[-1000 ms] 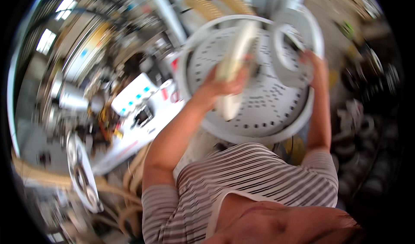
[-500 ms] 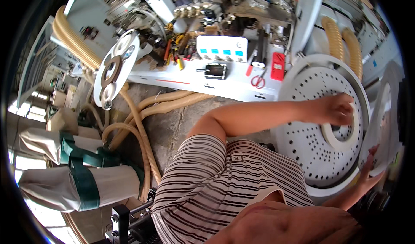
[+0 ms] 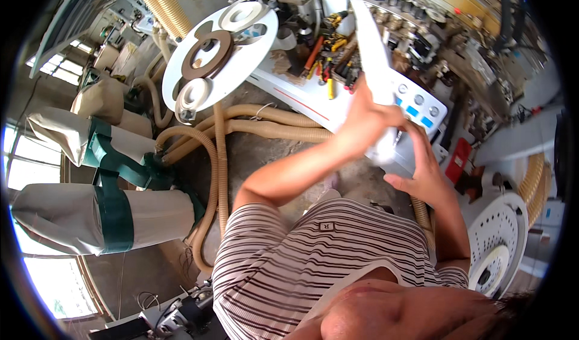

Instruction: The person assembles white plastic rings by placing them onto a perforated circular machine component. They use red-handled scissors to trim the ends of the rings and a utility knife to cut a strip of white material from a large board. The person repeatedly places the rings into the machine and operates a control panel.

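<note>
White disc [image 3: 373, 44], partly hidden panel [image 3: 423, 103], tools [image 3: 330, 88] beyond

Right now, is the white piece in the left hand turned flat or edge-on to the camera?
Edge-on, or close to it: the white piece shows as a long, narrow strip, with the left hand on it.

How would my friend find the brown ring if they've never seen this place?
Start at the big beige bags with green bands, at the left of the picture. Go up and right to a large, tilted white disc. The brown ring sits near its middle, between an upper pale ring and a lower pale ring, and is the only brown one.
</note>
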`<state>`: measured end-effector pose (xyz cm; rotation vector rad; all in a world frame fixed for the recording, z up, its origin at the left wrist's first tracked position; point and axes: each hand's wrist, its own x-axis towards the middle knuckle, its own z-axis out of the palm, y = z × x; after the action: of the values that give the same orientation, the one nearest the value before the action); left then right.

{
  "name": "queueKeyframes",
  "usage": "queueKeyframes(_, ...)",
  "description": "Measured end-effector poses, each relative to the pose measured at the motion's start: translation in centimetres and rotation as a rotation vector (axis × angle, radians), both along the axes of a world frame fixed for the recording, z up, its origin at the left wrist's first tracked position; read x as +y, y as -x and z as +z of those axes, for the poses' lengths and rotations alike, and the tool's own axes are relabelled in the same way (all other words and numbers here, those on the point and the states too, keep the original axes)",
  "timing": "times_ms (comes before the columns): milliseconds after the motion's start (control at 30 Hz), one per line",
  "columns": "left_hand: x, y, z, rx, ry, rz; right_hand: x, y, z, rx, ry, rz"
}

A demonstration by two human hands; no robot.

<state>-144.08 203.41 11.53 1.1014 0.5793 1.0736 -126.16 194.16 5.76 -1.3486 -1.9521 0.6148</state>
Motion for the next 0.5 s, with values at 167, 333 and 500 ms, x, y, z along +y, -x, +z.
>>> queueKeyframes(167, 14.1, 16.2, -1.8, 0.838, -0.296, 0.330, 6.9, 0.5, -8.2, 0.104, 0.494, -0.087)
queueKeyframes(333, 26.2, 32.0, -9.1, 1.442, -0.422, 0.413, 4.3, -3.4, -24.2, -0.314, 0.577, -0.071)
queueKeyframes(500, 31.6, 46.5, -18.3, 1.784, -0.331, 0.214, -2.0, -4.7, -30.3, -0.383, 0.955, -0.227)
